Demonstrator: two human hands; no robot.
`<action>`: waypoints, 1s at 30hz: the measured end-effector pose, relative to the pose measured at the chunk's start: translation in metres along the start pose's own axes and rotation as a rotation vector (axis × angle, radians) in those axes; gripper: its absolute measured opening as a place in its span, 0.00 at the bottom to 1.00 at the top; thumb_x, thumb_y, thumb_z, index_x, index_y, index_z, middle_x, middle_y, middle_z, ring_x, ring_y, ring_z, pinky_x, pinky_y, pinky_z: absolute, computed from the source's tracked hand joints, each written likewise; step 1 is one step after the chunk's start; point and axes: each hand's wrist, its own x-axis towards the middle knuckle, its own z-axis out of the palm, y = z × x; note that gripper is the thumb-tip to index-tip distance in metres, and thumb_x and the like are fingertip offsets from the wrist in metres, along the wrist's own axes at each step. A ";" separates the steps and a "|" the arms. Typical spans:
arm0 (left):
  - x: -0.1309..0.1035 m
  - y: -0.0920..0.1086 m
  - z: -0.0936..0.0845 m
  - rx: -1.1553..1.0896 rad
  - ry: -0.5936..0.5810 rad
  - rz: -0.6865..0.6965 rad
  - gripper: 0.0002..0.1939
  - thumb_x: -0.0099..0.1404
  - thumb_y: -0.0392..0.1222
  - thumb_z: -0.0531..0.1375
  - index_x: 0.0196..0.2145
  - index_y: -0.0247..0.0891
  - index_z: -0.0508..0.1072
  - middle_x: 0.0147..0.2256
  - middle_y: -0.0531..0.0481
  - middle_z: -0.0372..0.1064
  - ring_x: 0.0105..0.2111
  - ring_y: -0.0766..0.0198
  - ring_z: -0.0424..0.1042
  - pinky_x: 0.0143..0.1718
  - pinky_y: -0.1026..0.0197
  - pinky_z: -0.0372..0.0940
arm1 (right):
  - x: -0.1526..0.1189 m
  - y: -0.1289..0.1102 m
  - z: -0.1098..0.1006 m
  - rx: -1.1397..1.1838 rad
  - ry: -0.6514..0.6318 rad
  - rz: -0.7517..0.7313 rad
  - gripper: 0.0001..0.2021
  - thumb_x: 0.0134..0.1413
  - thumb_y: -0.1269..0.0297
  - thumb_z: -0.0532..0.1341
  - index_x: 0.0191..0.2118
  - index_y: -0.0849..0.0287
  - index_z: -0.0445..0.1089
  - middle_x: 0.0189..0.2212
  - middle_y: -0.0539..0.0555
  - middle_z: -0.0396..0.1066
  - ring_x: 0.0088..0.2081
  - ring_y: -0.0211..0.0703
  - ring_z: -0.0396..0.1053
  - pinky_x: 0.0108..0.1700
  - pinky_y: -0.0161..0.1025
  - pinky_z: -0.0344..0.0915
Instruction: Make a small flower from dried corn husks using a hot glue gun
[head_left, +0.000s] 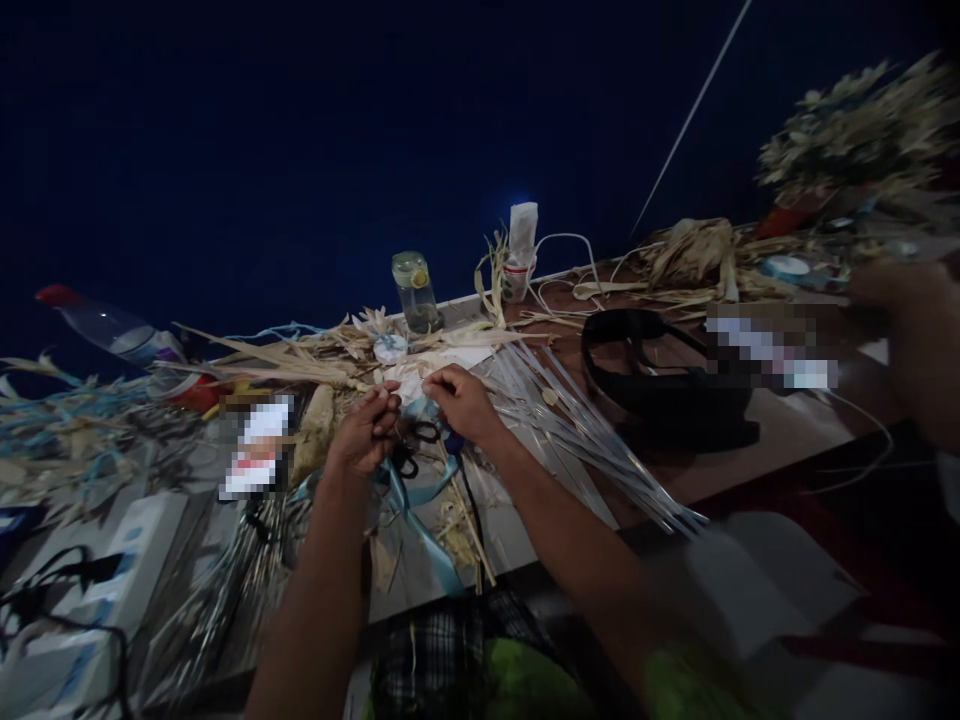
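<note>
Near the middle of the table, my left hand (pixel 369 428) has its fingers curled and pinched together; what they hold is too small to make out. My right hand (pixel 459 402) is just to its right, thumb and fingertips pressed together on something I cannot make out. Pale husk pieces (pixel 409 378) lie between and behind the fingertips. Below the hands, a light blue ribbon (pixel 424 535) trails toward the table's front edge, beside black-handled scissors (pixel 406 460). Clear plastic sticks (pixel 592 440) fan out to the right of my right hand.
Behind the hands stand a lidded jar (pixel 417 295) and a patterned cup (pixel 516 280). A black headset-like object (pixel 660 390) is at the right, near another person's blurred arm (pixel 926 340). A clear bottle (pixel 112 328), dried husks (pixel 694 255) and bundled wires (pixel 240 570) lie around.
</note>
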 end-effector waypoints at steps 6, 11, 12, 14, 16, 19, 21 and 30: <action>-0.001 0.011 -0.009 0.002 0.055 0.001 0.10 0.54 0.38 0.59 0.34 0.33 0.66 0.21 0.59 0.57 0.11 0.82 0.44 0.14 0.73 0.53 | -0.006 -0.002 0.005 -0.172 -0.236 -0.143 0.06 0.50 0.67 0.56 0.28 0.60 0.69 0.28 0.51 0.65 0.33 0.36 0.63 0.39 0.33 0.57; -0.001 0.013 -0.009 0.040 0.047 -0.024 0.10 0.53 0.39 0.60 0.34 0.32 0.67 0.22 0.58 0.58 0.12 0.82 0.45 0.12 0.74 0.51 | -0.006 -0.001 0.003 -0.185 -0.215 -0.136 0.06 0.51 0.66 0.56 0.29 0.60 0.69 0.29 0.51 0.65 0.33 0.36 0.62 0.39 0.34 0.56; -0.001 0.013 -0.010 0.032 0.047 -0.018 0.11 0.53 0.39 0.60 0.34 0.32 0.67 0.22 0.58 0.58 0.12 0.82 0.45 0.12 0.74 0.51 | -0.006 -0.001 0.003 -0.186 -0.225 -0.139 0.06 0.51 0.66 0.56 0.29 0.60 0.69 0.29 0.51 0.65 0.33 0.36 0.62 0.39 0.34 0.56; 0.000 0.014 -0.013 0.016 0.048 -0.004 0.11 0.53 0.39 0.60 0.34 0.32 0.67 0.22 0.58 0.58 0.12 0.82 0.44 0.13 0.74 0.51 | -0.007 -0.001 0.004 -0.191 -0.256 -0.148 0.06 0.50 0.67 0.56 0.28 0.60 0.69 0.29 0.51 0.65 0.33 0.37 0.62 0.39 0.34 0.56; 0.001 0.014 -0.017 0.005 0.046 0.000 0.10 0.53 0.38 0.60 0.34 0.32 0.67 0.22 0.58 0.58 0.12 0.82 0.44 0.13 0.73 0.52 | -0.008 -0.003 0.005 -0.196 -0.271 -0.150 0.06 0.50 0.67 0.56 0.28 0.60 0.69 0.29 0.51 0.65 0.34 0.37 0.62 0.40 0.34 0.55; 0.002 0.014 -0.020 0.003 0.044 -0.007 0.10 0.53 0.39 0.60 0.34 0.32 0.67 0.22 0.58 0.58 0.12 0.82 0.45 0.12 0.73 0.51 | -0.007 -0.002 0.005 -0.200 -0.224 -0.141 0.06 0.50 0.66 0.56 0.28 0.60 0.69 0.28 0.51 0.65 0.33 0.36 0.62 0.39 0.34 0.55; 0.002 0.014 -0.020 0.008 0.051 -0.007 0.11 0.53 0.39 0.60 0.34 0.32 0.67 0.21 0.58 0.58 0.11 0.81 0.45 0.12 0.73 0.50 | -0.004 0.001 0.001 -0.191 -0.139 -0.124 0.06 0.50 0.65 0.55 0.28 0.60 0.68 0.27 0.50 0.64 0.32 0.36 0.62 0.38 0.34 0.56; 0.002 0.007 -0.012 0.000 0.059 -0.045 0.10 0.53 0.38 0.60 0.33 0.31 0.67 0.22 0.57 0.59 0.12 0.82 0.46 0.14 0.73 0.51 | 0.017 0.024 -0.032 -0.189 0.312 0.118 0.11 0.48 0.59 0.54 0.24 0.60 0.65 0.22 0.49 0.63 0.27 0.36 0.59 0.34 0.34 0.56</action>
